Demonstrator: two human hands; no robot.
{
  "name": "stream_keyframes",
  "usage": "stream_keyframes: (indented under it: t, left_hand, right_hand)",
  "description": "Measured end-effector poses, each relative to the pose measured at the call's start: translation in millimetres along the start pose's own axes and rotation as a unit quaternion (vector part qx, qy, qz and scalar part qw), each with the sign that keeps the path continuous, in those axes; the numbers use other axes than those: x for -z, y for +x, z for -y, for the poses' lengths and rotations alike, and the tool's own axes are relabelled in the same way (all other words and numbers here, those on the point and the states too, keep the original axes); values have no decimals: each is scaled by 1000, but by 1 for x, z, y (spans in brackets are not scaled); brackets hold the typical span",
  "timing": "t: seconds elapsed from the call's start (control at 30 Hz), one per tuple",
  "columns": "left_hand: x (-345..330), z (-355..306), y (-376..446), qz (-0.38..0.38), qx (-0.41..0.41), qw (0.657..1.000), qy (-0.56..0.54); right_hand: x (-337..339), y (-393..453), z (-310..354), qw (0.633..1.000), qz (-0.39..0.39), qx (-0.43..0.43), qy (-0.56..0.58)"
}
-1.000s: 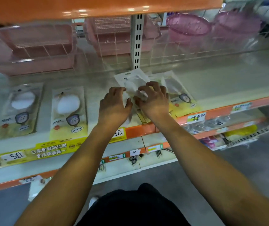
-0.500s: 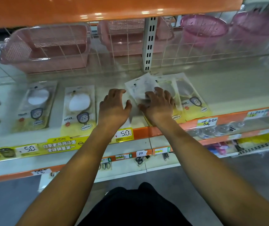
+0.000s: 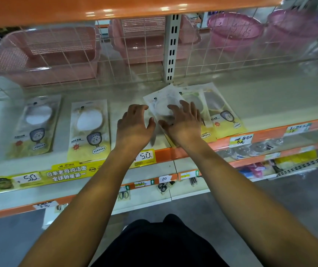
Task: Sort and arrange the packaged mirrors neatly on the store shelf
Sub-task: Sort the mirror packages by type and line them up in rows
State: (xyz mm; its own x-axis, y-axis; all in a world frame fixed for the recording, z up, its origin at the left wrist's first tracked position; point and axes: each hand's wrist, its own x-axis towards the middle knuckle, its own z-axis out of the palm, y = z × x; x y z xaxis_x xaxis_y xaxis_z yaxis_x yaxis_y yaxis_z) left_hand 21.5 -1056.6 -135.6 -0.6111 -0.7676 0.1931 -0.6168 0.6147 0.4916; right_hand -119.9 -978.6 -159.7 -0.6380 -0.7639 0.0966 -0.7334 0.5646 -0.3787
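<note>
The right hand lies palm-down with fingers spread and nearly straight on the topmost clear-and-white plastic mirror packet, pressing it rather than gripping it. The left hand sits just beside it on the pale shelf board, fingers bent loosely at the packet's left edge, holding nothing that can be made out. That top packet lies skewed, its long axis running from the near right to the far left, across a small overlapping pile of yellow-bottomed mirror packets fanned out to the right. The right hand is the nearer one and already on it, so the coming move looks like a turn of the packet to square it with the shelf's orange front edge. Well apart to the left, two more mirror packets lie flat and straight. Against a second ago, both hands sit in much the same place, the right fingers flatter now.
</note>
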Motion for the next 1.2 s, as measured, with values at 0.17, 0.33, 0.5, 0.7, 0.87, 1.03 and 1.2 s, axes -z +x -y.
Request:
stream_keyframes:
  t: [0.17,0.33,0.5,0.7,0.87,1.03,1.2]
  left_hand:
    - [2,3,-2,-9,17,1000,9]
    - [9,11,-12,-47,34,998,24]
    - [20,20,-27,-73,69,994,37]
    - [35,42,-43,-97,98,989,48]
    - [49,64,-52,-106,116,986,47]
    - [64,97,-58,-94,109,989,36]
    - [88,141,-58,-94,87,992,11]
  right_hand:
    - [0,4,6,999,-29,31,28]
    - [-2,6,24,995,-23,71,71]
    - [-10,9,44,986,-6,121,115]
    - [-24,3,71,981,12,146,124]
    - [-32,-5,98,978,23,160,131]
    - [-47,-12,129,981,21,143,127]
    - [-66,-27,171,986,22,107,122]
